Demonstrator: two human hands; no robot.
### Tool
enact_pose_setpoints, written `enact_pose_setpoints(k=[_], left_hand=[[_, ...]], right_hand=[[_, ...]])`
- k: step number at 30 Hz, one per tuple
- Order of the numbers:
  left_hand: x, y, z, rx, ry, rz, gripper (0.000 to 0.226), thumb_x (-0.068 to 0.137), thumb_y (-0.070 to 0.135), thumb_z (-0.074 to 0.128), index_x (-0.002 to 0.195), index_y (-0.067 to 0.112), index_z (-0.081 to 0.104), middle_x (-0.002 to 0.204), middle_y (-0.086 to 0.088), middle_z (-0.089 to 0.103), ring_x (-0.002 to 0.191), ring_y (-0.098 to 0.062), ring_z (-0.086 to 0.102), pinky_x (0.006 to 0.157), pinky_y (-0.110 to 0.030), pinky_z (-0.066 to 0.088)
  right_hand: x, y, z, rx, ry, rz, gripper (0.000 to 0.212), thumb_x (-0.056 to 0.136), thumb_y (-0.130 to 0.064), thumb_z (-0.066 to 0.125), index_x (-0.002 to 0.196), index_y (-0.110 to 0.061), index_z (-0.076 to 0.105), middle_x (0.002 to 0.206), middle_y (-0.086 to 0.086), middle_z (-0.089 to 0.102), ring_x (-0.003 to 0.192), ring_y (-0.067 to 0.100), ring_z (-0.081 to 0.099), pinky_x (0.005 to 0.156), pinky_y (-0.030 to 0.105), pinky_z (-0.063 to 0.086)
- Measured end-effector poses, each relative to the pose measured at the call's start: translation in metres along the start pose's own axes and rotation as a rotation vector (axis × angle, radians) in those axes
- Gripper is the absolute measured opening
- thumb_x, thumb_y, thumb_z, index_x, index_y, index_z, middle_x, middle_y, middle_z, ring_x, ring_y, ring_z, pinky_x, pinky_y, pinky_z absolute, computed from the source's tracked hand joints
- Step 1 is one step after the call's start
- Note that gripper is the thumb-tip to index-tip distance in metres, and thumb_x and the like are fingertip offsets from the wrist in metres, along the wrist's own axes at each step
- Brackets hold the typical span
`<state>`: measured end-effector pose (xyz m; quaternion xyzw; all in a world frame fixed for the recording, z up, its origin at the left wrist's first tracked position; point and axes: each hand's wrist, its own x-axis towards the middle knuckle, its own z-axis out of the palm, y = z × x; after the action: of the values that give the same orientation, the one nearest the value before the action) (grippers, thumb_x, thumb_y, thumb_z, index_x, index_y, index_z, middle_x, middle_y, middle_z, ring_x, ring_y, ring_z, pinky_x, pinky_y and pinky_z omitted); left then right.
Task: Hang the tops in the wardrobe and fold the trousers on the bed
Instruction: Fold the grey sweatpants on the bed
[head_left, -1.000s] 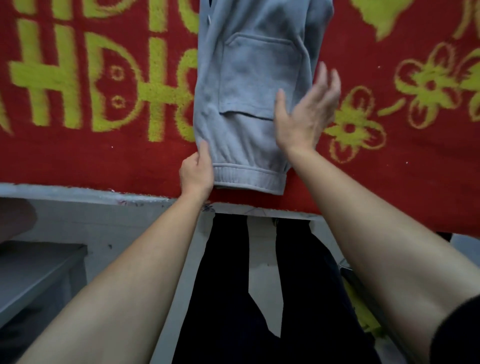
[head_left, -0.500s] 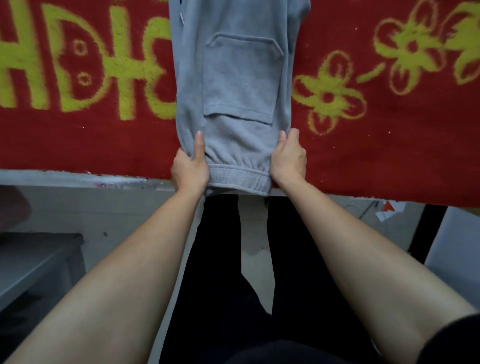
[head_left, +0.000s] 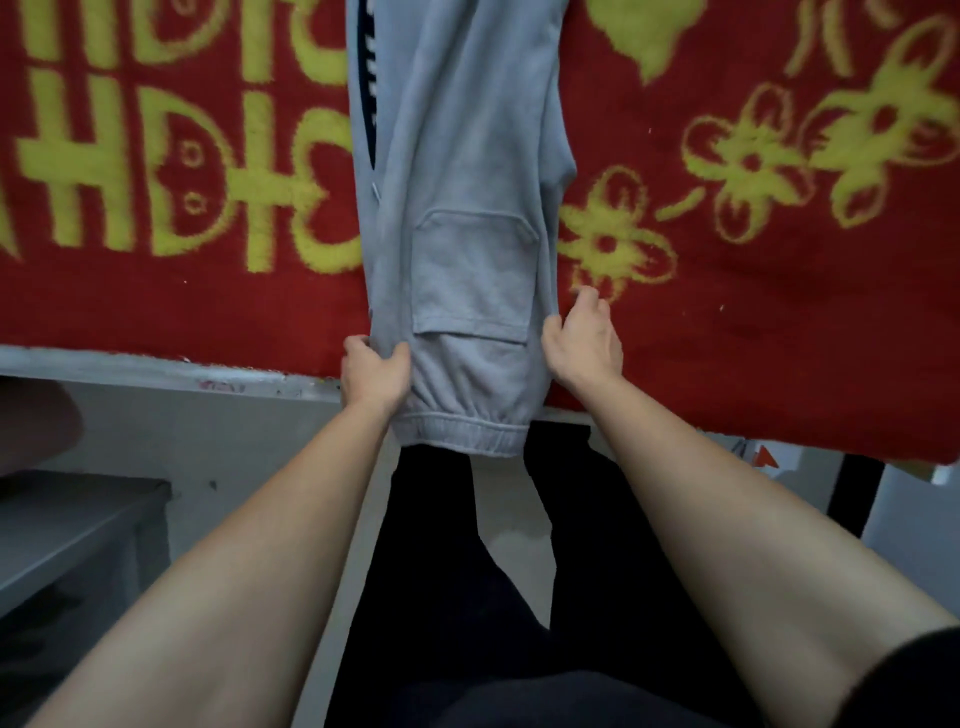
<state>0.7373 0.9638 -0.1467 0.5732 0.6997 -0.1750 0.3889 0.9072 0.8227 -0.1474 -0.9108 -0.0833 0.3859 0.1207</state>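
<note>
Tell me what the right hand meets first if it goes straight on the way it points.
The right hand, gripping the grey trousers' edge, points forward. The way looks free: only red blanket beneath, though the trousers alongside may brush it.

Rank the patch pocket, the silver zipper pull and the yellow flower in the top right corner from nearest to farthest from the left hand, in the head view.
From the left hand:
1. patch pocket, just right of the thumb, on the grey trousers.
2. zipper pull, straight above, at the trousers' left edge.
3. yellow flower, far upper right on the red blanket.
</note>
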Motion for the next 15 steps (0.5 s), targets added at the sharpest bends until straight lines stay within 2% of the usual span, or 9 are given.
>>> enact_pose_setpoints(k=[3,8,12,15], left_hand=[[-0.003,0.040,-0.028,-0.006,0.068,0.118,0.055,0.093,0.039,0.056,0.138,0.011,0.043,0.131,-0.013,0.056,0.122,-0.033,0.053,0.101,-0.043,0.044],[0.009,0.107,-0.053,0.027,0.167,0.329,0.049,0.095,0.043,0.053,0.133,0.013,0.049,0.128,-0.010,0.057,0.117,-0.029,0.055,0.096,-0.038,0.042],[0.044,0.160,-0.050,0.049,0.203,0.489,0.046,0.095,0.043,0.053,0.130,0.012,0.052,0.126,-0.008,0.057,0.113,-0.026,0.057,0.096,-0.040,0.046],[0.082,0.205,-0.038,0.068,0.231,0.603,0.048,0.095,0.047,0.052,0.130,0.014,0.052,0.125,-0.006,0.057,0.112,-0.024,0.057,0.095,-0.040,0.047]], right_hand=[[0.016,-0.028,-0.041,0.050,0.038,-0.068,0.042,0.098,-0.029,0.047,0.136,-0.010,0.045,0.135,0.018,0.051,0.124,0.038,0.052,0.098,0.043,0.043],[0.048,-0.076,-0.090,0.119,0.111,-0.220,0.043,0.098,-0.027,0.047,0.140,-0.015,0.046,0.136,0.015,0.051,0.124,0.035,0.051,0.098,0.039,0.040],[0.083,-0.114,-0.096,0.123,0.190,-0.301,0.039,0.099,-0.031,0.045,0.136,-0.021,0.050,0.133,0.008,0.051,0.118,0.029,0.055,0.093,0.038,0.043],[0.123,-0.134,-0.089,0.145,0.284,-0.307,0.037,0.100,-0.035,0.044,0.134,-0.022,0.053,0.132,0.005,0.051,0.119,0.026,0.054,0.095,0.040,0.044]])
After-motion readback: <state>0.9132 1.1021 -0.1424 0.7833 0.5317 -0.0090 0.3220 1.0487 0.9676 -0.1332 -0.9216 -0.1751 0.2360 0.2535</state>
